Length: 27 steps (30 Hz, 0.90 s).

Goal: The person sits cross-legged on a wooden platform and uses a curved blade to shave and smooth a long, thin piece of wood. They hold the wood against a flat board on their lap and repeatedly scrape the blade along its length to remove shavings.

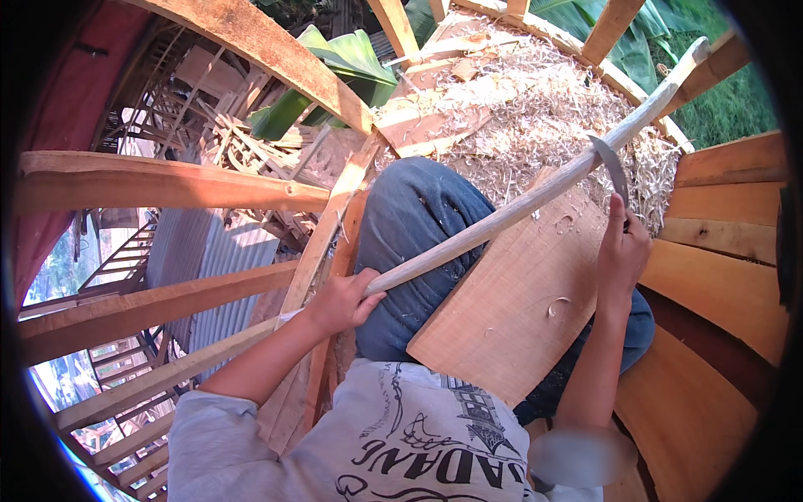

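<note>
A long, pale wooden pole (502,219) slants across my lap, its slightly bent far end reaching the upper right. My left hand (347,299) is closed around its near part, beside my left knee. In my right hand (626,243) is a knife with a curved dark blade (612,167); its handle is hidden in my fingers. The blade's tip lies over the pole's upper part, but I cannot tell whether its edge touches the wood. Under the pole, a broad wooden board (519,309) rests across my legs, with a few curled shavings on it.
Wood shavings (535,100) heap thickly beyond my knees. Wooden beams (167,181) stand out at the left, with scrap wood (251,142) and corrugated sheets (222,268) below. Overlapping planks (711,276) form a wall close at my right. Green leaves (335,75) poke in at the top.
</note>
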### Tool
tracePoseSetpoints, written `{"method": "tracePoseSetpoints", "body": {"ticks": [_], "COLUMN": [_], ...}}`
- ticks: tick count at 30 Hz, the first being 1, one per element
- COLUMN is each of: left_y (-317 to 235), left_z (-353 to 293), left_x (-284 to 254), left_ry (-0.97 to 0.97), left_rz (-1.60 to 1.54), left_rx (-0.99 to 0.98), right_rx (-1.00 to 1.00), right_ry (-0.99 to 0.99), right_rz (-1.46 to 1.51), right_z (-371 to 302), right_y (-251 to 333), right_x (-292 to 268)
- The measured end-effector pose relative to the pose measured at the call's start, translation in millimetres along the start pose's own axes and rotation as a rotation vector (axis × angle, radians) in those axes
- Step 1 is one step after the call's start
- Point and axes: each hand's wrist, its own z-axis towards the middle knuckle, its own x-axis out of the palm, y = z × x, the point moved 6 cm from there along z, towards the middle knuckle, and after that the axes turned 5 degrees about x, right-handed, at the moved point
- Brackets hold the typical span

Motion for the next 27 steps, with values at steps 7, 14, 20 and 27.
{"method": "tracePoseSetpoints", "body": {"ticks": [7, 14, 20, 27], "left_y": [2.6, 3.4, 10.0, 8.1], "left_z": [3.2, 4.9, 3.0, 3.1], "left_x": [4.0, 2.6, 5.9, 7.3], "left_ry": [0.080, 0.052, 0.045, 0.008], "left_rz": [-0.041, -0.076, -0.042, 0.005], "left_rx": [-0.076, -0.029, -0.020, -0.026], "right_rx": [-0.112, -0.282, -0.257, 0.097], "right_ry": [0.164, 0.286, 0.065, 0.043], "right_rz": [-0.023, -0.086, -0.112, 0.141], "right_z": [-20.3, -63.3, -21.3, 23.0], "right_y": [21.6, 58.4, 36.0, -11.3], "right_x": [-24.6, 19.8, 16.8, -29.3]}}
